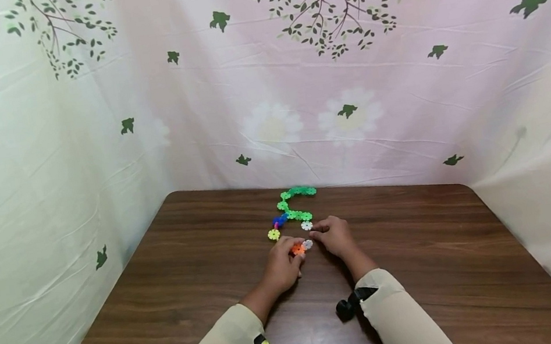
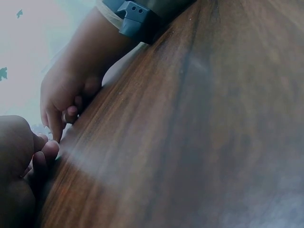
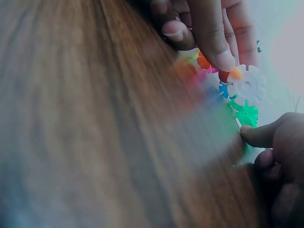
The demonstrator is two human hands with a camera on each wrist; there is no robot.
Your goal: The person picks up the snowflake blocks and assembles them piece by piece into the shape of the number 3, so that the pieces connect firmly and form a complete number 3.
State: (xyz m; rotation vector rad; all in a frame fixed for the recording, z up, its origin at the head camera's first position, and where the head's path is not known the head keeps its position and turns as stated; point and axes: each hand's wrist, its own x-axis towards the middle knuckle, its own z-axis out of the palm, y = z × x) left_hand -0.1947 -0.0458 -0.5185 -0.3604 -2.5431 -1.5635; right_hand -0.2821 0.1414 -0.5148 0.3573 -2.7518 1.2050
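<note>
My left hand (image 1: 282, 262) pinches an orange flower-shaped disc (image 1: 297, 249) between thumb and fingers. A white flower-shaped disc (image 1: 307, 245) is joined to its right side; in the right wrist view this white disc (image 3: 247, 86) stands raised and tilted. My right hand (image 1: 336, 235) holds the edge of another white disc (image 1: 306, 226) with its thumb and forefinger. That disc sits at the lower end of a chain of green discs (image 1: 282, 205) on the table. Blue discs (image 1: 279, 221), a bit of pink and a yellow disc (image 1: 274, 234) branch off to the left.
The brown wooden table (image 1: 426, 268) lies under both forearms. Hanging cloth (image 1: 296, 92) with printed leaves and trees stands behind the table and along both sides. A black camera is strapped to each wrist.
</note>
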